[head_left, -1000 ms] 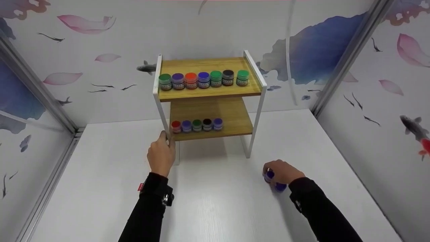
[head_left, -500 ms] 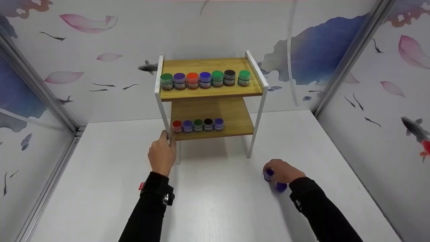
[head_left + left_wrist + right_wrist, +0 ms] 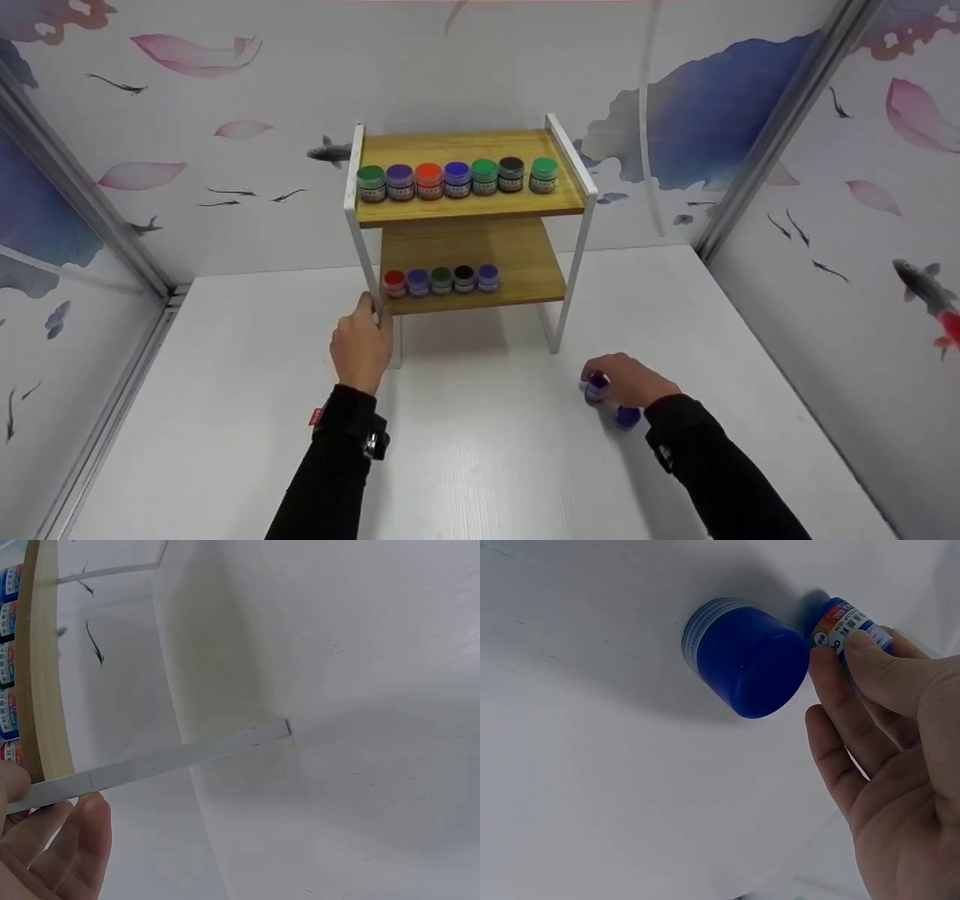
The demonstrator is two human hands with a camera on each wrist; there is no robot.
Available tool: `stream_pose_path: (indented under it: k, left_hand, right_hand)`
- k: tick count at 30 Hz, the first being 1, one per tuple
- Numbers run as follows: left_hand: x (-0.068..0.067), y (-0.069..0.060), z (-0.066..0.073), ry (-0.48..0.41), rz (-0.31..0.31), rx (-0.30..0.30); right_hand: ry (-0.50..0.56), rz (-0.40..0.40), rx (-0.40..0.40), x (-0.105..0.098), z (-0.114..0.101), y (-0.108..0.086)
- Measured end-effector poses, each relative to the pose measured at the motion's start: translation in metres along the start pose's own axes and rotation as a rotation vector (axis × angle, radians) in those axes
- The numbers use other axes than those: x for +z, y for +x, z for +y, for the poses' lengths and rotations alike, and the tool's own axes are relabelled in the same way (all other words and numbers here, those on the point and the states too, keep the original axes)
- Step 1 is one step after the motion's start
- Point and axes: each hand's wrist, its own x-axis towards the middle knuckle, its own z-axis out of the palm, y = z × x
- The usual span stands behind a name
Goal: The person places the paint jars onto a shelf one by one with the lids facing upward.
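Observation:
My left hand (image 3: 361, 345) grips the white front-left post of a two-tier shelf rack (image 3: 480, 304); in the left wrist view the thumb and fingers lie on opposite sides of the post (image 3: 165, 762). On the white table at right, my right hand (image 3: 631, 379) pinches a small paint jar (image 3: 834, 621) with a printed label and blue-purple colour. Close beside it stands a second blue-purple jar (image 3: 754, 664), apart from the fingers; its smooth blue end faces the wrist camera and a clear ridged ring sits near the table.
A row of several paint jars (image 3: 457, 180) lines the upper wooden shelf (image 3: 450, 142), with a gap before the rightmost green-capped jar (image 3: 543, 175). Several smaller jars (image 3: 441, 280) stand left of centre on the lower shelf (image 3: 525, 281). Patterned walls (image 3: 247, 187) enclose the table (image 3: 480, 465).
My right hand has shifted slightly left and away from me with the pinched jar, widening its distance from the second jar. The left hand keeps its grip on the post.

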Motion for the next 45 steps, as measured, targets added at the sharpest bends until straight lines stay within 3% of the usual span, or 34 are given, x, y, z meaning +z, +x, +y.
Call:
stream_pose_path:
  k: [10,30,37,45]
  left_hand:
    - [0.000,-0.001,0.001,-0.005,0.005,0.001]
    - [0.000,0.000,0.000,0.005,0.005,0.014]
    - [-0.001,0.000,0.000,0.010,0.004,0.018]
    - [-0.001,-0.001,0.001,0.012,0.013,0.016]
  right_hand:
    - [0.021,0.008,-0.071,-0.005,-0.010,-0.003]
    - [0.001,-0.027,-0.018,-0.016,-0.023,0.003]
    - [-0.014,0.001,-0.102,-0.024,-0.032,0.006]
    - [0.003,0.007,-0.129,-0.032,-0.043,0.011]
